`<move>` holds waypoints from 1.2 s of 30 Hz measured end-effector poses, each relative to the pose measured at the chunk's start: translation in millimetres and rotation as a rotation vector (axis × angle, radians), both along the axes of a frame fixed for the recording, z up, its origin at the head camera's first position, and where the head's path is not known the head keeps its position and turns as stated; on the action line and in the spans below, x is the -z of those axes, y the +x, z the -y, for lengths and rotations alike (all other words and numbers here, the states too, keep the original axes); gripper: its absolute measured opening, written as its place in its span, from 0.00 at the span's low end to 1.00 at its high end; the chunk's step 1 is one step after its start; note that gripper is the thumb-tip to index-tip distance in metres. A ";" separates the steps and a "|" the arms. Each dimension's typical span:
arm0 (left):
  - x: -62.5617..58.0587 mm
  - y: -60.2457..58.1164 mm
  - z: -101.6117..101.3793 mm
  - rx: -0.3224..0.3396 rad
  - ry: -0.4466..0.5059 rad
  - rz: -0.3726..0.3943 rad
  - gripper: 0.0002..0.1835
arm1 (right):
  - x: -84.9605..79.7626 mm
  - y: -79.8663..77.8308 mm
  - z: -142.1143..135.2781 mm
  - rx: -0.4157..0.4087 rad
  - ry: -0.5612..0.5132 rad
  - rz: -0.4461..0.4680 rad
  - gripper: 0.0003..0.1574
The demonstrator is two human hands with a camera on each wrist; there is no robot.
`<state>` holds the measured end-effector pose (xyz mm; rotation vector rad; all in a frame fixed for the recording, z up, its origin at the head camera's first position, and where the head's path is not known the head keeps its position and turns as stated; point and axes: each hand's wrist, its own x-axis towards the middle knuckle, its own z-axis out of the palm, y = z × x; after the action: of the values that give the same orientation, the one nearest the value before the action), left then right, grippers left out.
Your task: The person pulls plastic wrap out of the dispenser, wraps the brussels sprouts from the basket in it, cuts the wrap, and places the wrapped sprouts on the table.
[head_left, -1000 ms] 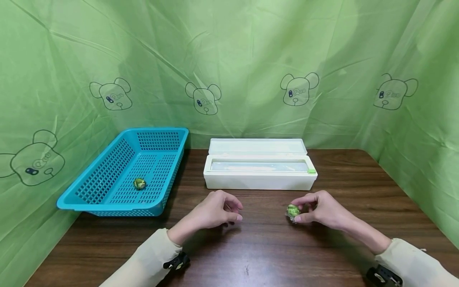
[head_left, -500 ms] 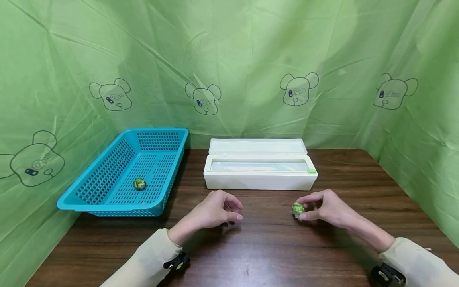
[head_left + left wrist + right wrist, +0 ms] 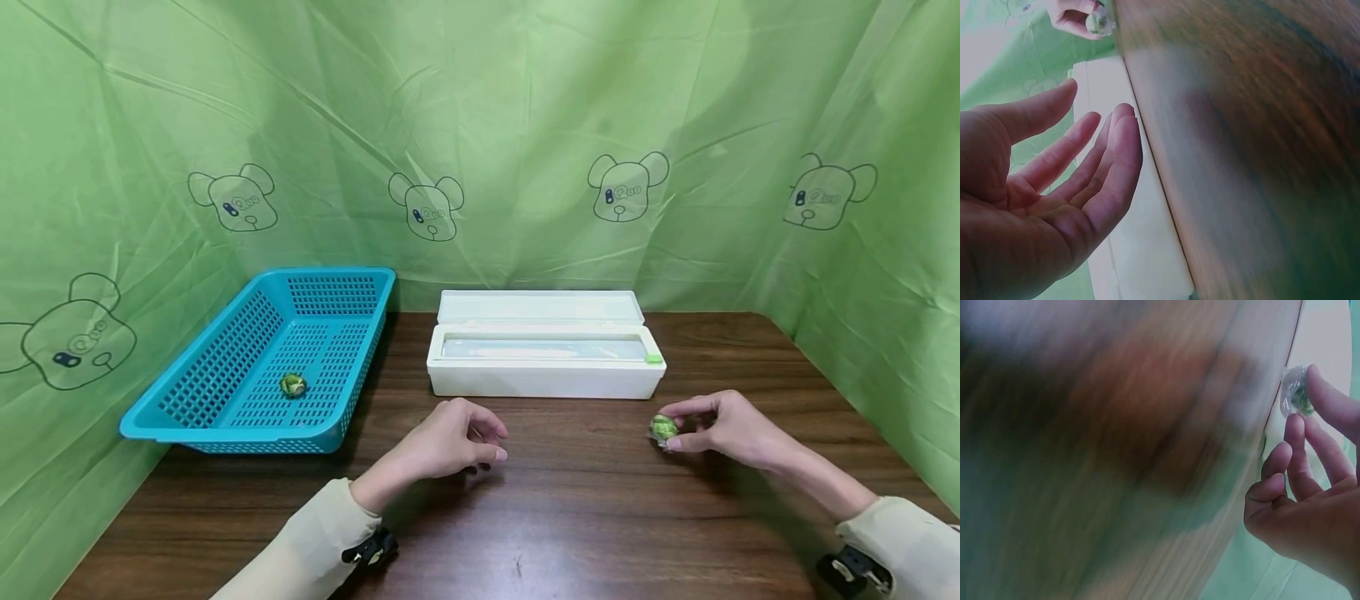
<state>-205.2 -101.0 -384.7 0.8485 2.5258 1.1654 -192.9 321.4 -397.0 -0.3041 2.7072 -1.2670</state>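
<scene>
My right hand [image 3: 738, 429] pinches a small Brussels sprout [image 3: 663, 427] between thumb and fingertips, at the right of the table. Crinkled clear plastic film [image 3: 1287, 394] covers the sprout, as the right wrist view shows. Loosely curved and holding nothing, my left hand [image 3: 450, 442] lies over the middle of the table in front of the white box. In the left wrist view the left hand's fingers [image 3: 1124, 156] are spread apart from the thumb. Another sprout [image 3: 292, 384] sits in the blue basket [image 3: 341, 429] at the left.
A long white cling film dispenser [image 3: 543, 381] stands at the back centre, its lid [image 3: 536, 306] raised and a green tab [image 3: 653, 358] at its right end. Green cloth [image 3: 525, 125] hangs behind and at both sides of the brown wooden table [image 3: 570, 517].
My right hand has moved to the right with the wrapped sprout in its fingers. The left hand, basket and dispenser have stayed where they were.
</scene>
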 end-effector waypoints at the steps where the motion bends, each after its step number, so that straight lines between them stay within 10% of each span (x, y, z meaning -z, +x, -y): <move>1: -0.2 -0.1 0.1 -0.003 -0.003 0.003 0.10 | -0.2 -1.0 -4.8 -0.003 0.002 -0.001 0.32; 36: 0.2 -0.3 -1.8 -0.011 -0.011 0.006 0.09 | 11.6 -24.2 -73.2 -0.021 0.054 -0.020 0.31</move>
<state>-205.5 -99.2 -384.9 0.8278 2.5328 1.1552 -217.0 394.6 -408.6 -0.3391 2.7419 -1.1900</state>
